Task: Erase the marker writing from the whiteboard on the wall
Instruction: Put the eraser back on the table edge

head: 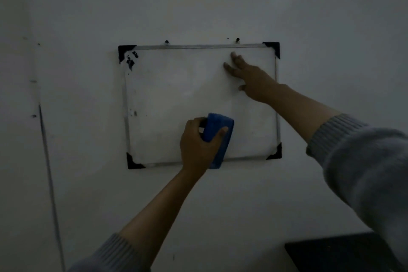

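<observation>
A small whiteboard (176, 86) with a metal frame and black corner caps hangs on the wall. Dark marker smudges (130, 60) sit in its upper left corner, and fainter marks (134, 113) lie near the left edge. My left hand (198, 146) grips a blue eraser (217, 139) pressed against the board's lower middle, reaching down to the bottom frame. My right hand (249, 77) lies flat on the upper right of the board, fingers spread, holding nothing.
The pale wall (220, 2) surrounds the board, in dim light. Two nails (237, 40) hold the top frame. A thin vertical strip (49, 179) runs down the wall at the left. A dark object (335, 254) sits at the lower right.
</observation>
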